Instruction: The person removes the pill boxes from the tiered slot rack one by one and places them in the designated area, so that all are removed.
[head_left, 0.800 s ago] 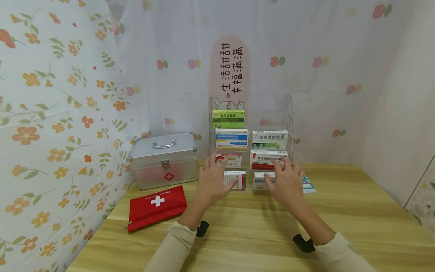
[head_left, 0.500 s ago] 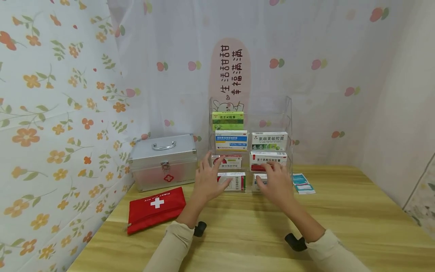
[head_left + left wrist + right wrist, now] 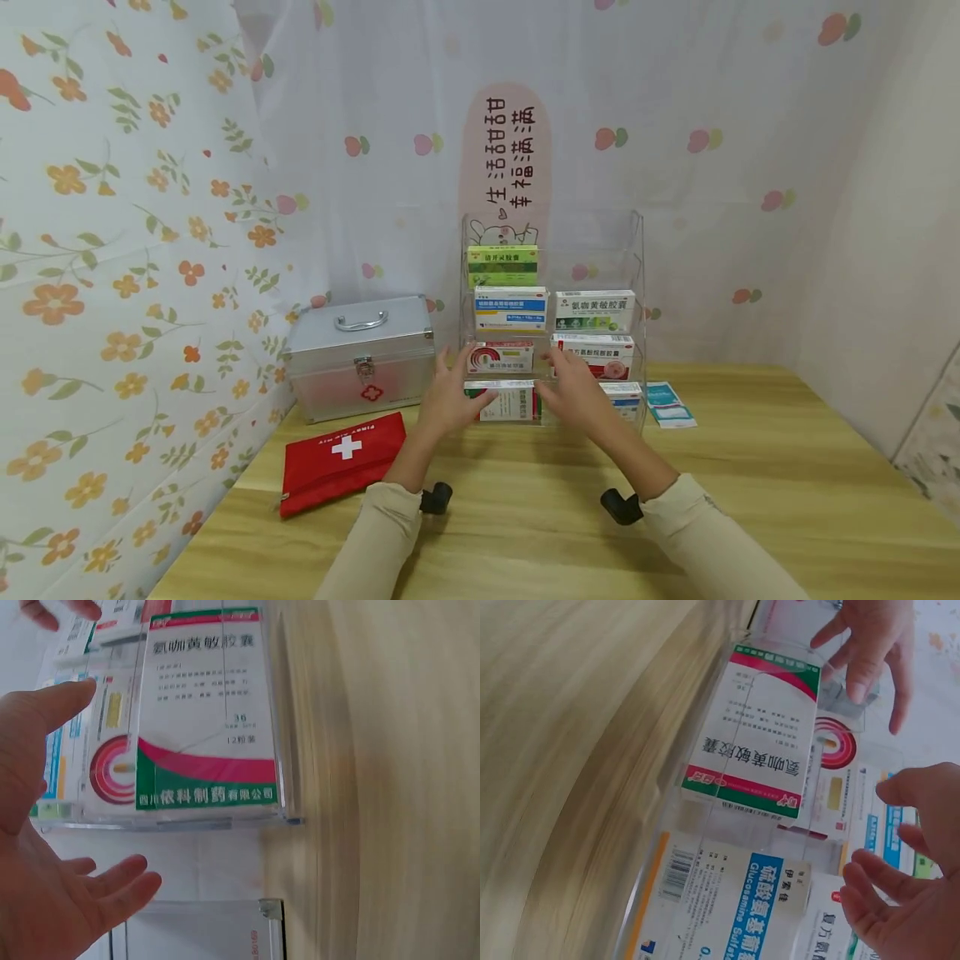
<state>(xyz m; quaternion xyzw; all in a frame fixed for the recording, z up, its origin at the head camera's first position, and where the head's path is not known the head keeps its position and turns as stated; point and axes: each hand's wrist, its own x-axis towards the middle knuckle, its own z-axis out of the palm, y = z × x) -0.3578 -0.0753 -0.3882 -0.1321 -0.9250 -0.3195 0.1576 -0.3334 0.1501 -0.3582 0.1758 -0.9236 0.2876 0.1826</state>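
Observation:
A clear tiered rack [image 3: 641, 250] stands on the table with medicine boxes in two columns. Both hands reach to its lower tiers with nothing in their grasp. Fingers apart, my left hand [image 3: 445, 402] is at the rack's left side, beside a white box with a green and magenta band [image 3: 206, 697] and a red-and-white box [image 3: 501, 358] one tier up. My right hand [image 3: 577, 398] is between the columns, fingers slightly bent, its fingertips near the right ends of those boxes. It partly covers a red-and-white box [image 3: 615, 354] and the blue-and-white glucosamine box [image 3: 720, 900].
Higher tiers carry a green box [image 3: 502, 267], a blue-and-white box [image 3: 510, 308] and a white-and-green box [image 3: 595, 311]. Left of the rack are a silver first-aid case [image 3: 363, 358] and a red pouch [image 3: 341, 462]. A teal packet [image 3: 670, 404] lies to the right.
My right hand has moved left, from in front of the right column to between the columns, uncovering the teal packet. My left hand has shifted slightly left. The boxes stay in place.

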